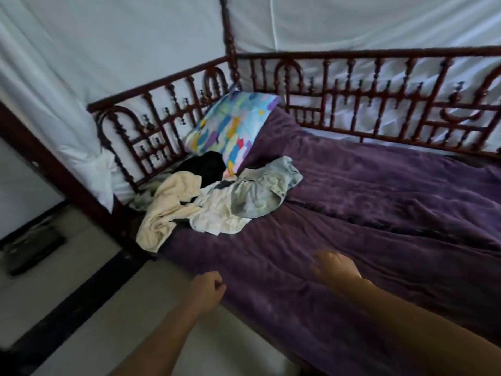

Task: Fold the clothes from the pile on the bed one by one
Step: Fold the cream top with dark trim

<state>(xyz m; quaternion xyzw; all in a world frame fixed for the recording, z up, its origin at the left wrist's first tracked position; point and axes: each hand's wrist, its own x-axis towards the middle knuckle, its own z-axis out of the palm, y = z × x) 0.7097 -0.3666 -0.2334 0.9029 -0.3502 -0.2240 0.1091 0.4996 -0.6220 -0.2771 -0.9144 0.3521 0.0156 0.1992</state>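
Your hands hold nothing. In the head view, the left hand [207, 287] hangs by the near edge of the bed [271, 316] with its fingers loosely curled. The right hand [334, 265] is blurred and stretched over the purple blanket [366, 213], fingers relaxed and apart. I can't tell whether it touches the cloth.

The pile [214, 199] lies well apart from both hands, in the corner below the patterned pillow [230, 128] and against the wooden rail [151, 123].

I see three risks from here:

- **Tangle:** The clothes are twisted together, so a tug on the grey garment [265, 191] would likely drag its neighbours along. Lift one piece clear instead of pulling it sideways.
- **Slipping off:** The cream garment [165, 210] droops over the bed's edge, and disturbing the heap could send it to the floor [89, 280].
- **Snagging and bunching:** Anything pushed back may catch in the rail's spindles. The blanket is rumpled too — folds made on it may bunch.
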